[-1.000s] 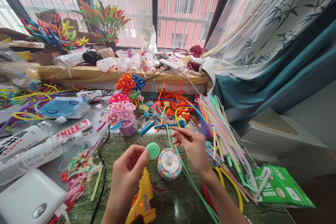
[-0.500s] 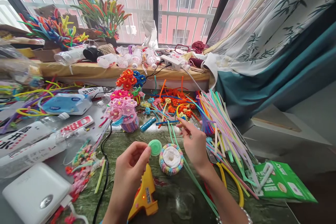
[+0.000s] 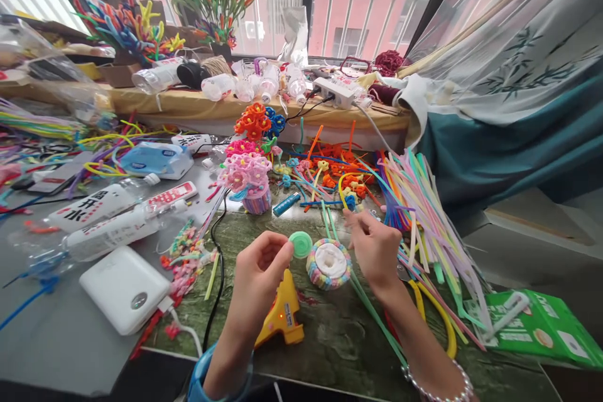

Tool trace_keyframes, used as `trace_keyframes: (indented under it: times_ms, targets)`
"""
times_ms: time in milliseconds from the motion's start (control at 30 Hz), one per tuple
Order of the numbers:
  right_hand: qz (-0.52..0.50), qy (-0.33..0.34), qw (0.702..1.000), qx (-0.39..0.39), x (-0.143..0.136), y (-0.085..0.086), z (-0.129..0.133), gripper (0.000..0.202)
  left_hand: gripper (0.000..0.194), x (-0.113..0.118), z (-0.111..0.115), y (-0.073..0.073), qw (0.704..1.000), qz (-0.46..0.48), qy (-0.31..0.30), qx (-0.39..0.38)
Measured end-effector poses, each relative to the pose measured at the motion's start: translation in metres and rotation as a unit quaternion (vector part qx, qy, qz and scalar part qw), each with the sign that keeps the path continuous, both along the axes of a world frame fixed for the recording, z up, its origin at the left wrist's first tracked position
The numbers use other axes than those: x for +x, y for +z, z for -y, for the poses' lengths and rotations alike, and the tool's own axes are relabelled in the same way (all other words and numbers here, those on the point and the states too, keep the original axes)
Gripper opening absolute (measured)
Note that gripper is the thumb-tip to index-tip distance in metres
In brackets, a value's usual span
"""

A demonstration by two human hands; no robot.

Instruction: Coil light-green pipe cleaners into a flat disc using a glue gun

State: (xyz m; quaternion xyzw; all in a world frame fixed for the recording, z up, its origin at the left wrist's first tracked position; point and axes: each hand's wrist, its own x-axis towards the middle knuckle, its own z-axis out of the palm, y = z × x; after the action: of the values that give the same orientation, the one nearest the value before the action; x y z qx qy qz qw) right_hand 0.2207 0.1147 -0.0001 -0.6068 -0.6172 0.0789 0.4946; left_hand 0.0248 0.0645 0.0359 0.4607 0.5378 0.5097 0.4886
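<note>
A round pot [image 3: 328,275], its wall ribbed in soft pastel stripes, stands on the green tabletop [image 3: 330,352] between the hands, packed with white stuffing [image 3: 330,259] dimpled at the middle. Beside it, the left hand [image 3: 258,277] pinches a flat mint-green disc [image 3: 300,244] of coiled rings above the yellow glue gun [image 3: 282,315]. Behind, a striped pot [image 3: 257,200] holds fuzzy pink flowers [image 3: 245,172]. The right hand [image 3: 375,247], its fingers stretched out earlier, is now curled past the round pot; whether it grips anything, I cannot tell.
</note>
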Motion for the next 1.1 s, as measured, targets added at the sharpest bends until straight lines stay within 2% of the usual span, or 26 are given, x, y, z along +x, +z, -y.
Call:
trace_keyframes:
  times_ms: [200,333,433,667,800,967,1033,1100]
  targets:
    - [0.022,0.012,0.999,0.027,-0.001,0.001,0.004,0.022,0.022,-0.003,0.005,0.000,1.000,0.018,0.005,-0.014]
    - [0.052,-0.030,0.998,0.029,-0.003,-0.002,0.010,0.037,0.023,-0.003,0.005,0.001,0.999,0.025,0.005,-0.020]
    - [0.097,-0.035,0.994,0.049,-0.003,-0.002,0.012,0.043,0.024,-0.004,0.005,0.001,0.999,0.028,0.001,-0.022]
    - [0.168,0.016,0.974,0.148,-0.002,0.000,0.006,0.033,0.024,-0.006,0.006,-0.003,0.999,0.025,-0.009,-0.020]
    - [0.130,0.019,0.984,0.117,-0.003,-0.003,0.008,0.025,0.025,-0.006,0.007,-0.003,1.000,0.021,-0.014,-0.019]
    - [0.131,-0.039,0.986,0.095,-0.006,0.000,0.015,0.049,0.023,-0.006,0.008,-0.001,1.000,0.016,-0.013,-0.017]
    - [0.126,-0.020,0.988,0.089,-0.007,0.003,0.015,0.051,0.024,-0.006,0.009,-0.001,1.000,0.015,-0.014,-0.016]
    - [0.107,0.031,0.991,0.075,-0.009,0.004,0.015,0.042,0.024,-0.006,0.009,-0.002,1.000,0.013,-0.015,-0.014]
